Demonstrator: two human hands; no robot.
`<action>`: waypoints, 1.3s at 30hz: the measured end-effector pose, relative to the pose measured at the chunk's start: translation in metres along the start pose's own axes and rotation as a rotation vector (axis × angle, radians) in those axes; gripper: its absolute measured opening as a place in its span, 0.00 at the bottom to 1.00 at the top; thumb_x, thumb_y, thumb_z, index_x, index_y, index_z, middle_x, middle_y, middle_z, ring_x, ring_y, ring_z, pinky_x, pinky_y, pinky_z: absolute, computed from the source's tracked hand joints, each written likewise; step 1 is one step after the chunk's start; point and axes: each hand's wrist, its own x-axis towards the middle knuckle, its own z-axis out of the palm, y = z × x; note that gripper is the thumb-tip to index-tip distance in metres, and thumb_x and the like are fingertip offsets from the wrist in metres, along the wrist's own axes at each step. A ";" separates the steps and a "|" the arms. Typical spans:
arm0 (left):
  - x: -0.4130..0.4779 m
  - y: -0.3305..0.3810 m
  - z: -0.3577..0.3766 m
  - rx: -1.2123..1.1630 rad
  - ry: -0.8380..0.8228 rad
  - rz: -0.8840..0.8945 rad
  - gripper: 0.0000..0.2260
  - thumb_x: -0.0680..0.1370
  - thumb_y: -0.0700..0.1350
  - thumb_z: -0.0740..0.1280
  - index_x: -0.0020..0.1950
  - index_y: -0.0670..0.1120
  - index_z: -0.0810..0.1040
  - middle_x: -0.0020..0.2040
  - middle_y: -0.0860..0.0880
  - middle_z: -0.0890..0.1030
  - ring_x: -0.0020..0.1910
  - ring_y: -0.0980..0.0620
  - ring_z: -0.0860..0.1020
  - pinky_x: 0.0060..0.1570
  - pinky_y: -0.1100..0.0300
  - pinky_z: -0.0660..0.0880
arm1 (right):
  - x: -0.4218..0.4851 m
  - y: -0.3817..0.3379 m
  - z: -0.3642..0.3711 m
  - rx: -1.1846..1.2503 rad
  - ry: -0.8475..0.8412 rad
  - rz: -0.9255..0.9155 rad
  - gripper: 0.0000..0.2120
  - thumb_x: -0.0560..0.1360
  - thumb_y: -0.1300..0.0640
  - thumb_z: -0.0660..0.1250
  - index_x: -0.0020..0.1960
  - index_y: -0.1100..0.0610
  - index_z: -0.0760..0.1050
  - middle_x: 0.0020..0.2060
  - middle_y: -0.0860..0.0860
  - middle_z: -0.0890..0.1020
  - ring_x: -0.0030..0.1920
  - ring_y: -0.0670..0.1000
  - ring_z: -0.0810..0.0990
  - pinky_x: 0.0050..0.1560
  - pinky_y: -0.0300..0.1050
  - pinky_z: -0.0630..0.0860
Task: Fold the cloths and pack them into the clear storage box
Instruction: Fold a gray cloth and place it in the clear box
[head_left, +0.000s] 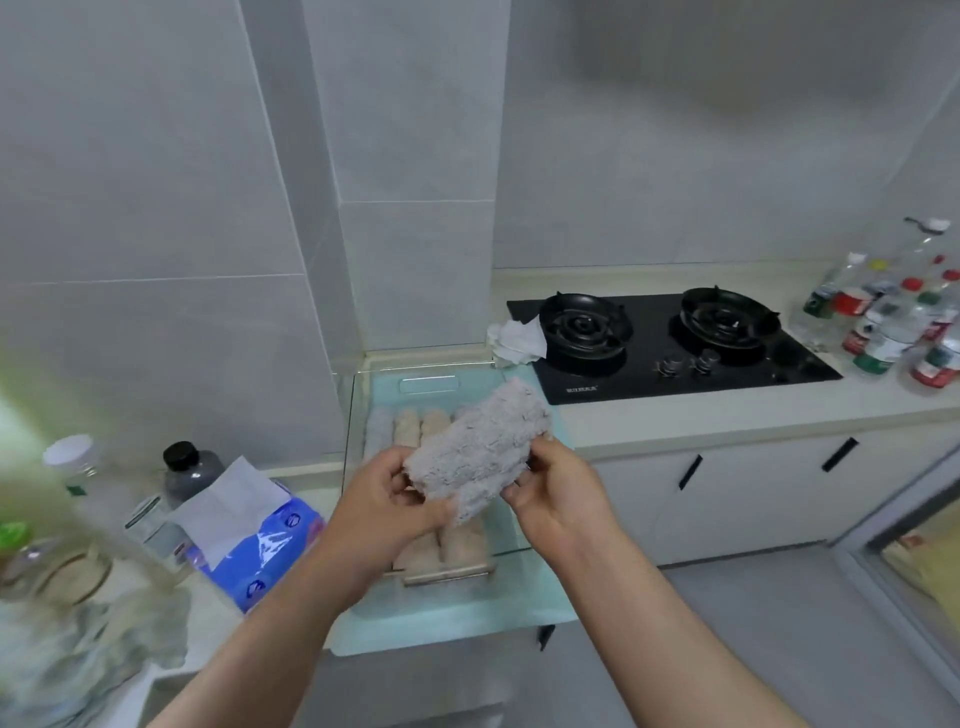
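Holding a folded grey fluffy cloth (480, 449) up in both hands, clear of everything, right above the clear storage box (358, 415). Left hand (387, 506) pinching the near-left end, thumb on top and fingers curled underneath; right hand (558, 491) clamped on the right-hand edge much the same way. Long axis diagonal, near-left to far-right, versus near-to-far for the beige rolled cloths (415, 423) already packed in rows inside. So probably needs a bit of a twist to line up before going down. Can't really call either hand nearer the box, both hovering just over it. Maybe a free slot on the box's right side, but hard to tell with the cloth in the way. Box sitting on a pale teal sheet (441, 623) at the worktop's front edge, tucked near the tiled wall corner, just left of the black gas hob (670, 364). Crumpled white rag (517, 340) at the hob's left edge, bunch of bottles (883, 322) at the worktop's far right end. Blue tissue pack (260, 545) and a dark-capped bottle (189, 470) over on the lower worktop to the left. White cupboard doors (753, 493) with black handles below.
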 end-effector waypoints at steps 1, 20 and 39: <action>0.014 -0.001 0.005 0.033 -0.041 -0.008 0.20 0.66 0.35 0.78 0.54 0.44 0.77 0.47 0.49 0.85 0.48 0.51 0.83 0.48 0.56 0.80 | 0.020 -0.007 0.002 0.007 0.031 0.011 0.14 0.75 0.67 0.63 0.60 0.65 0.77 0.56 0.62 0.82 0.57 0.61 0.81 0.63 0.61 0.74; 0.153 -0.097 0.029 1.802 -1.199 0.446 0.18 0.71 0.48 0.67 0.61 0.49 0.76 0.56 0.45 0.73 0.61 0.42 0.68 0.73 0.36 0.41 | 0.112 -0.069 -0.011 -0.359 0.313 0.127 0.15 0.76 0.61 0.60 0.33 0.57 0.78 0.29 0.53 0.79 0.31 0.53 0.78 0.38 0.44 0.74; 0.146 -0.124 -0.020 1.930 -1.227 0.283 0.27 0.74 0.51 0.61 0.74 0.50 0.66 0.73 0.48 0.66 0.74 0.46 0.57 0.73 0.40 0.34 | 0.158 0.084 -0.016 -0.880 0.455 0.543 0.16 0.81 0.66 0.52 0.65 0.67 0.72 0.55 0.60 0.80 0.49 0.56 0.79 0.50 0.49 0.79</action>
